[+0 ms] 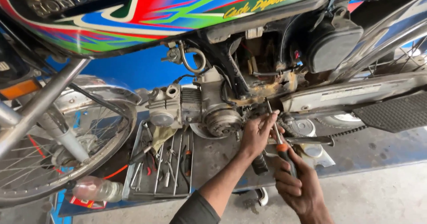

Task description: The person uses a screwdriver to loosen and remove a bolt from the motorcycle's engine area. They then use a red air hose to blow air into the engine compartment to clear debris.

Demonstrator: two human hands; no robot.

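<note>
A motorcycle stands on a blue platform, its engine (195,110) exposed under a multicoloured fuel tank (147,15). My right hand (300,186) grips the orange-and-black handle of a screwdriver (276,130) whose shaft angles up toward the frame behind the engine. My left hand (258,133) reaches in beside the engine, its fingers pinching the screwdriver shaft near the drive chain (351,130) and sprocket area.
A metal tray (162,162) of wrenches and other hand tools lies under the engine. The front wheel (58,148) is at left, with a clear plastic bottle (95,189) below it. The chain cover (356,93), a footrest bar (311,140) and a black ribbed mat (396,113) are at right.
</note>
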